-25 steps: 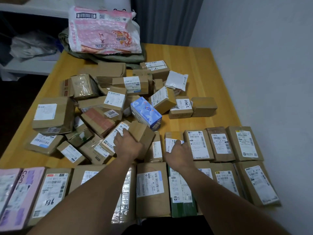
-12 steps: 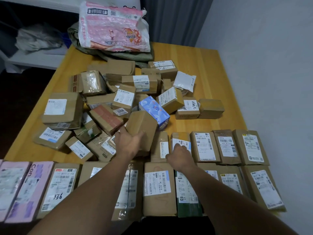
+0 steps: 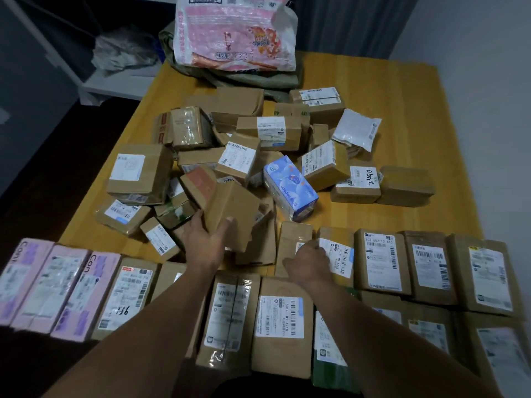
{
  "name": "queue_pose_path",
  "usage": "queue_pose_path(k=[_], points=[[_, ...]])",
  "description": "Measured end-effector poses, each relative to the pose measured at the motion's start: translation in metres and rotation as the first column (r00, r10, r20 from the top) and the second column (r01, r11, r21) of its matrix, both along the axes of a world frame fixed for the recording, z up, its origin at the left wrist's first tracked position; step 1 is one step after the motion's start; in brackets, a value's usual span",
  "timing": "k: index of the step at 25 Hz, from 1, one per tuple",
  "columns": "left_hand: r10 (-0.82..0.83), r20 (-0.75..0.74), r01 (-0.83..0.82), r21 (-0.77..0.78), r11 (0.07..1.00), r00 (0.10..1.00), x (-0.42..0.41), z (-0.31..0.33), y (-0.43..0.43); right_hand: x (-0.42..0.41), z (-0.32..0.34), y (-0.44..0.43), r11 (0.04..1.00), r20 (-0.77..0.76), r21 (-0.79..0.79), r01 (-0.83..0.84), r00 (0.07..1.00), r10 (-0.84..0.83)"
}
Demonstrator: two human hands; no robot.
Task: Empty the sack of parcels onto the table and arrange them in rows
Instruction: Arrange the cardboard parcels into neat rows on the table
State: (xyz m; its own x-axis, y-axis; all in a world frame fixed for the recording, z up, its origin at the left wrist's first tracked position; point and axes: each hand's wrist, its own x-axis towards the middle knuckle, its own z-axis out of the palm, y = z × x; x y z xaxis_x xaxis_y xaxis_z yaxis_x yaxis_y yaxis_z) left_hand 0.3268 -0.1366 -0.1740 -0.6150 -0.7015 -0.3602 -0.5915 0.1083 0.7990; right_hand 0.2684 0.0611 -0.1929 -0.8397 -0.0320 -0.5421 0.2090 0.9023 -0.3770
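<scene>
My left hand (image 3: pixel 205 248) grips a plain brown box (image 3: pixel 232 214) by its near end, thumb on the right face and fingers wrapped round the left, tipping it up off the near edge of the heap. My right hand (image 3: pixel 309 264) lies on top of a labelled parcel (image 3: pixel 337 255) at the left end of the second row. I cannot tell whether its fingers grip the parcel or only press on it.

The near row (image 3: pixel 275 320) runs along the near edge of the bench (image 3: pixel 402 90), with pink parcels at its left. The second row (image 3: pixel 431 262) lies just beyond it on the right. The loose heap (image 3: pixel 244 150) fills the middle of the bench, with a blue box (image 3: pixel 290 186) on its right side and a white mailer (image 3: pixel 356 129) farther off. The pink printed sack (image 3: pixel 235 33) lies slumped at the far end.

I judge the brown box stiff and fairly light, since one hand tips it. Its bare cardboard should give good friction, though taped faces on other parcels may be slick. Holding it across the short width, near the middle, looks safest. The mailer looks soft and would likely sag.
</scene>
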Motion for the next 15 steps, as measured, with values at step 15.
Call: queue_pose_path(k=[15], points=[[-0.332,0.108,0.327,-0.606,0.725,0.937,-0.039,0.010,0.000,-0.021,-0.035,-0.022,0.993,0.084,0.115,0.016,0.996,-0.026]])
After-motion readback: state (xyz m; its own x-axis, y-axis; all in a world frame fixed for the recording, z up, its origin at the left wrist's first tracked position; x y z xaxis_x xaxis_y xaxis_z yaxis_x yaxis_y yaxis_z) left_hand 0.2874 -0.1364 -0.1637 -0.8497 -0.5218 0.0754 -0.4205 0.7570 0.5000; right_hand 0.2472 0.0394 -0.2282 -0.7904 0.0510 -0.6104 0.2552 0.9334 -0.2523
